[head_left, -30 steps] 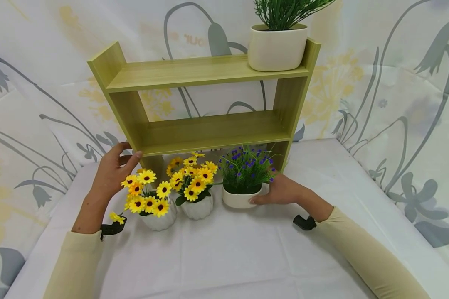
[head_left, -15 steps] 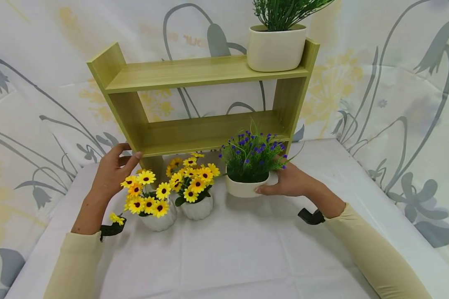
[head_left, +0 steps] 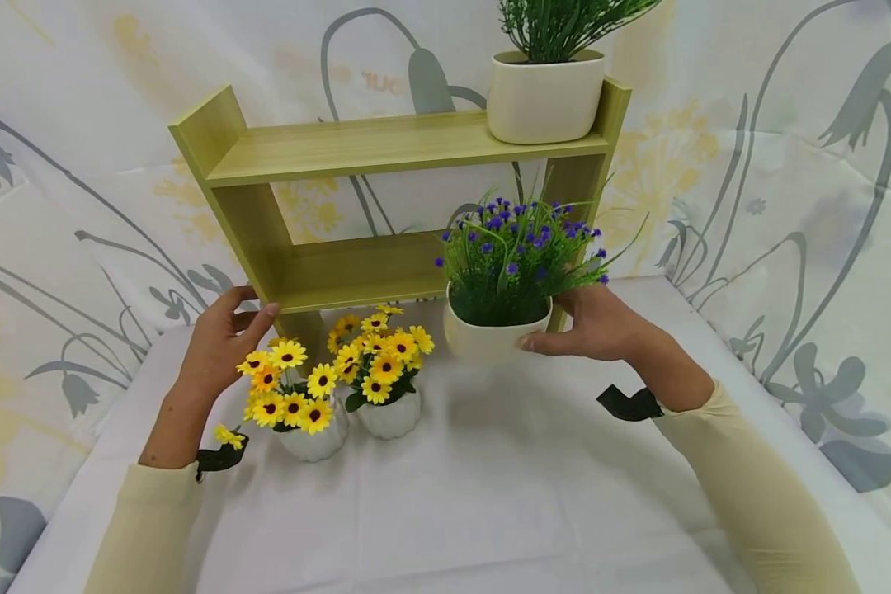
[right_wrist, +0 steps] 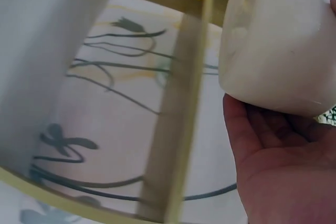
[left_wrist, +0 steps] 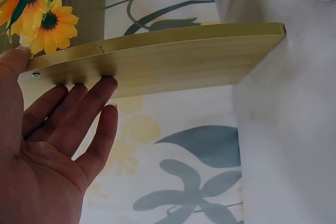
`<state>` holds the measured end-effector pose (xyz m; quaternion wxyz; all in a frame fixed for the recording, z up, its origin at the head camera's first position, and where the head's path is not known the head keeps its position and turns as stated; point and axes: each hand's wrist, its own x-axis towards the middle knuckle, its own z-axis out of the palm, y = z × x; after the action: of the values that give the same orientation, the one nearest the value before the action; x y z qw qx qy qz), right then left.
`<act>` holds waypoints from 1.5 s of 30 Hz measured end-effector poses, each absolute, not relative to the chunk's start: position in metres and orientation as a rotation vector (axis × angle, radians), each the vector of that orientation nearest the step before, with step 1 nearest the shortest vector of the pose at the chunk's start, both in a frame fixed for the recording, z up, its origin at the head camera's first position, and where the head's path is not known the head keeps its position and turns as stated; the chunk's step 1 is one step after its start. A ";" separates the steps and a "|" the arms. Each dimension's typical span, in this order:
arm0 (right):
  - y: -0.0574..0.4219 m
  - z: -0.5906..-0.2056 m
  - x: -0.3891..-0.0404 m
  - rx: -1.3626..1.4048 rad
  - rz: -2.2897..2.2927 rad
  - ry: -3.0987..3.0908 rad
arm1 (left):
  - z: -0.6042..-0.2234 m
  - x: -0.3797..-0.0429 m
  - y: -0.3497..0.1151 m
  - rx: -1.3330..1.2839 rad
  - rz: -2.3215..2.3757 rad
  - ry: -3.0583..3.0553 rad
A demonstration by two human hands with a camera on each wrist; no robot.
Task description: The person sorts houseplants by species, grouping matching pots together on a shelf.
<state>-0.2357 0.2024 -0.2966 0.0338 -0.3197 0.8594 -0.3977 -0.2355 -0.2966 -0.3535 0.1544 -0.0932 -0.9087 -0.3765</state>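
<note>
My right hand (head_left: 601, 326) grips the end of a white oval pot with purple-flowered grass (head_left: 499, 330), thumb in front. In the head view it hangs above the table, overlapping the middle board's right part. Up close in the right wrist view, fingers curve against the pot's smooth side (right_wrist: 286, 45). At the left, my left hand (head_left: 219, 342) holds the side panel of a wooden shelf unit (head_left: 408, 148). Its fingertips (left_wrist: 108, 82) press the panel's outer face while the thumb lies at the front edge. Two yellow daisy plants in white pots, one left (head_left: 315, 437) and one right (head_left: 392, 412), stand before the shelf.
A larger white pot with a green bushy plant (head_left: 545, 99) sits on the top board's right end. The shelf stands towards the back of the white-covered table (head_left: 445, 511). A flower-printed curtain (head_left: 713, 206) hangs behind and at both sides.
My right hand has lifted the purple-flowered pot plant off the table, up and slightly right, to the height of the middle board. The left hand has stayed on the shelf's side.
</note>
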 end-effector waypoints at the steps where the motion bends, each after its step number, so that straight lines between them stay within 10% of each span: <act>1: 0.202 -0.291 -0.236 -1.006 -1.254 2.634 | -0.354 -0.235 -0.297 -0.266 -1.083 -2.604; 25: 0.142 -0.154 -0.261 -1.532 -1.692 2.196 | -0.353 -0.236 -0.295 -0.262 -1.114 -2.606; 45: 0.074 -0.124 -0.305 -1.252 -1.567 2.520 | -0.355 -0.236 -0.295 -0.281 -1.100 -2.594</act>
<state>-0.3051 0.0740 -0.1240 -0.0398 -0.3884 0.7818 -0.4862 -0.2363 -0.2945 -0.3554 0.1546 -0.0980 -0.9051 -0.3837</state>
